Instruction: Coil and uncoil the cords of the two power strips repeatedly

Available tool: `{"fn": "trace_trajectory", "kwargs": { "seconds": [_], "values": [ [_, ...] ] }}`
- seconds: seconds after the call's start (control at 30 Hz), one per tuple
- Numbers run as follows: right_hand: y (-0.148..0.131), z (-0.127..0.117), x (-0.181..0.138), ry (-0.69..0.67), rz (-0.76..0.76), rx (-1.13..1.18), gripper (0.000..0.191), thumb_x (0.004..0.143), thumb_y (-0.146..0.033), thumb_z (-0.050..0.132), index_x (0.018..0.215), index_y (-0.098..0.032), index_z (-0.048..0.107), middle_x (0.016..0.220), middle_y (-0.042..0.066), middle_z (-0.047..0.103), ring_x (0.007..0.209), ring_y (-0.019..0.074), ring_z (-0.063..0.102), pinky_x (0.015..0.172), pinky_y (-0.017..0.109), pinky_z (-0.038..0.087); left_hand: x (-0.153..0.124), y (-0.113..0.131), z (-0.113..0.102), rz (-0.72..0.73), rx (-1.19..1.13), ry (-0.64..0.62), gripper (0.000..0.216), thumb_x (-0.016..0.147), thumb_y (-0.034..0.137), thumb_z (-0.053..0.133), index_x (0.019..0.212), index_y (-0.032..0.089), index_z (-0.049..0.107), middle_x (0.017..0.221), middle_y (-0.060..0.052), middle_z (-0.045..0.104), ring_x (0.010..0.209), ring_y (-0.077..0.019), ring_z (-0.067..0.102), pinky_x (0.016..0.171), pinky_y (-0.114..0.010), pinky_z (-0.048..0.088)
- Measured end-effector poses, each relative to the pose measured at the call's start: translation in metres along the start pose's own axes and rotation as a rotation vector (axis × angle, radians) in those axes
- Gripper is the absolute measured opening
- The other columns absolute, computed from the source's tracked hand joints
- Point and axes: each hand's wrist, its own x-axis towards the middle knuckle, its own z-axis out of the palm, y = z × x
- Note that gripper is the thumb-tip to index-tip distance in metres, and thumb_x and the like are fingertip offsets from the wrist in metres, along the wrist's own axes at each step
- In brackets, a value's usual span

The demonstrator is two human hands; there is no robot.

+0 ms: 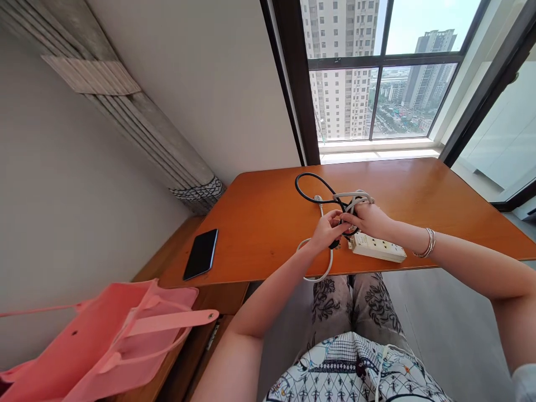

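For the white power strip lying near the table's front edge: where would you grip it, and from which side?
Probably across the narrow width of the power strip at its free right end, coming from above, because it lies flat and is long and slim. Its left end is crowded by the right hand and the cables.

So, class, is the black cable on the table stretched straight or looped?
Looped: the black cable curves in a loop on the table, then runs into the left hand and right hand, tangled with a white cord.
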Motion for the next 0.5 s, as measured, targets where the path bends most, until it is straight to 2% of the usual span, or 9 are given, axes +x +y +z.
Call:
{"fn": "trace_trajectory", "kwargs": {
  "seconds": [0.07, 0.23, 0.33, 0.5],
  "values": [
    [0.003, 0.001, 0.002, 0.001, -0.013, -0.007, 0.033, 0.100, -0.041, 0.050, 0.081, -0.017, 0.063, 0.079, 0.006, 0.063, 0.073, 0.0167, 0.057, 0.066, 0.028, 0.042, 0.004, -0.003, -0.002, -0.004, 0.012, 0.051, 0.054, 0.059, 0.053, 0.080, 0.089, 0.019, 0.050, 0.054, 0.006, 0.061, 0.036, -0.0057, 0.042, 0.039, -0.020, 0.030],
    [0.017, 0.004, -0.002, -0.110, -0.124, -0.005, 0.021, 0.101, -0.032, 0.048, 0.092, -0.017, 0.060, 0.087, 0.006, 0.064, 0.076, 0.0163, 0.056, 0.073, 0.030, 0.046, 0.008, -0.014, -0.007, 0.005, 0.030, 0.127, 0.062, 0.059, 0.061, 0.079, 0.089, 0.021, 0.042, 0.053, 0.006, 0.062, 0.035, -0.0059, 0.041, 0.039, -0.019, 0.029],
    [0.021, 0.004, -0.006, -0.066, -0.135, -0.045, 0.028, 0.102, -0.031, 0.042, 0.088, -0.016, 0.061, 0.089, 0.009, 0.066, 0.079, 0.0180, 0.058, 0.076, 0.032, 0.046, 0.005, -0.018, -0.005, -0.008, 0.004, 0.081, 0.065, 0.058, 0.064, 0.079, 0.090, 0.022, 0.039, 0.056, 0.006, 0.063, 0.036, -0.0058, 0.043, 0.040, -0.019, 0.030],
    [0.019, 0.002, -0.003, 0.027, -0.046, 0.033, 0.032, 0.101, -0.030, 0.046, 0.080, -0.016, 0.065, 0.072, 0.006, 0.068, 0.070, 0.0166, 0.060, 0.070, 0.028, 0.044, 0.005, -0.015, 0.002, -0.016, -0.047, -0.008, 0.068, 0.059, 0.069, 0.078, 0.092, 0.021, 0.043, 0.064, 0.004, 0.066, 0.039, -0.0057, 0.046, 0.041, -0.020, 0.034]
  ]
}}
